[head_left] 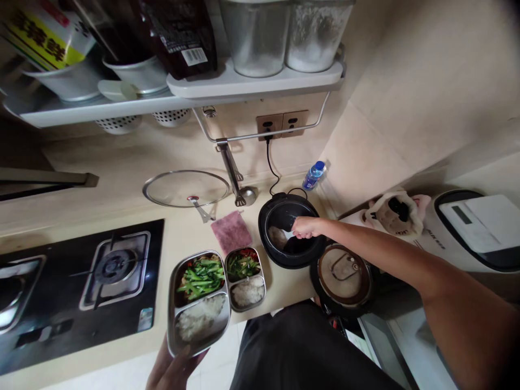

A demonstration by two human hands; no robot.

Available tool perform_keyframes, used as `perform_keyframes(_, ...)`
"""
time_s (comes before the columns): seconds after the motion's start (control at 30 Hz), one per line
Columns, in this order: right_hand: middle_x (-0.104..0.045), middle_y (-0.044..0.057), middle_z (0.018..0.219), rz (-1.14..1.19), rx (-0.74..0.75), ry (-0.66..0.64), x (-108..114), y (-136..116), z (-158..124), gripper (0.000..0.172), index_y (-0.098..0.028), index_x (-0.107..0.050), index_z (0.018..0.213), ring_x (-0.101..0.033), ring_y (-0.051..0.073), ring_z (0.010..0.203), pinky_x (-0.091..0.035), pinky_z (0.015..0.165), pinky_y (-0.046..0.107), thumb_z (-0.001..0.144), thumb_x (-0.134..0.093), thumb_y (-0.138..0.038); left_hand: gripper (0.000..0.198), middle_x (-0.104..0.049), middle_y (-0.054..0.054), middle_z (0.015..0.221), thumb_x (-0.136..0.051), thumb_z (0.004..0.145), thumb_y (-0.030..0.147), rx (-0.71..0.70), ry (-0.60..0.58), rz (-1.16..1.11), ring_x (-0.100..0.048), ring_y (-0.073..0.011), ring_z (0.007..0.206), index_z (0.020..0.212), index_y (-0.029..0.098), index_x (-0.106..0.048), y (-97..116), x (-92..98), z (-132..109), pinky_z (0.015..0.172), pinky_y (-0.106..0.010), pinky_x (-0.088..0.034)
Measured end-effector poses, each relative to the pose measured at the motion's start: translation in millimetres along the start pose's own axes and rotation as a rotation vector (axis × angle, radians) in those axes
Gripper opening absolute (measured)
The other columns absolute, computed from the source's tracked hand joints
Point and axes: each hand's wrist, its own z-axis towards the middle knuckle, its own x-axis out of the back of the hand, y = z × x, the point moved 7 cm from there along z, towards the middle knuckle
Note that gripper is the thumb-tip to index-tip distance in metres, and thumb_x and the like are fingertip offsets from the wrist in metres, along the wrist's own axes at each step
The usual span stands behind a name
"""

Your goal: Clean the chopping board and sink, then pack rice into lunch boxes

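Note:
My left hand [177, 364] grips the near edge of a divided metal lunch tray [170, 303], partly hidden beneath it. Green vegetables [203, 277] fill its far compartment and white rice [201, 319] lies in the near one. My right hand [305, 227] is closed round a white utensil, probably a rice paddle [288, 235], inside the dark pot of a rice cooker [266, 254]. Some rice [277, 237] shows at the pot's left side. Beside the held tray stands a smaller divided container [263, 295] with vegetables and rice.
A pink cloth [231, 232] lies behind the trays, near a leaning glass lid [187, 188]. The gas stove [117, 265] is at left. The cooker's lid [343, 273] sits at right, and a blue-capped bottle [313, 175] stands behind. A shelf [260, 84] hangs overhead.

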Motion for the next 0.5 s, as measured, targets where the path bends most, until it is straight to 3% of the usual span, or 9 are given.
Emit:
perform_keyframes(0.17, -0.048, -0.006, 0.055, 0.165, 0.060, -0.029, 2, -9, 4, 0.025, -0.017, -0.045, 0.072, -0.030, 0.001, 0.041, -0.016, 0.038, 0.012, 0.092, -0.053, -0.003, 0.114, -0.071, -0.012, 0.137, -0.095, 0.050, 0.044, -0.045, 0.005, 0.055, -0.063, -0.0451, 0.129, 0.154, 0.032, -0.049, 0, -1.1, 7, 0.087, -0.045, -0.065)
perform_keyframes(0.3, -0.048, -0.006, 0.058, 0.329, 0.103, -0.023, 6, -3, 3, 0.016, -0.015, -0.051, 0.082, -0.030, 0.002, 0.042, -0.016, 0.038, 0.010, 0.094, -0.051, -0.004, 0.117, -0.070, -0.014, 0.138, -0.097, 0.047, 0.038, -0.078, 0.058, 0.031, -0.063, -0.0501, 0.126, 0.153, 0.026, -0.050, 7, -7.6, 12, 0.084, -0.049, -0.067)
perform_keyframes(0.5, -0.053, -0.003, 0.062, 0.546, 0.226, -0.104, 8, 7, -11, 0.010, -0.012, -0.058, 0.085, -0.031, 0.001, 0.043, -0.016, 0.037, 0.010, 0.088, -0.067, -0.009, 0.101, -0.074, -0.010, 0.132, -0.094, 0.052, 0.028, -0.144, -0.016, 0.037, -0.073, -0.0402, 0.110, 0.147, 0.026, -0.059, 43, -46.7, 4, 0.076, -0.043, -0.069)
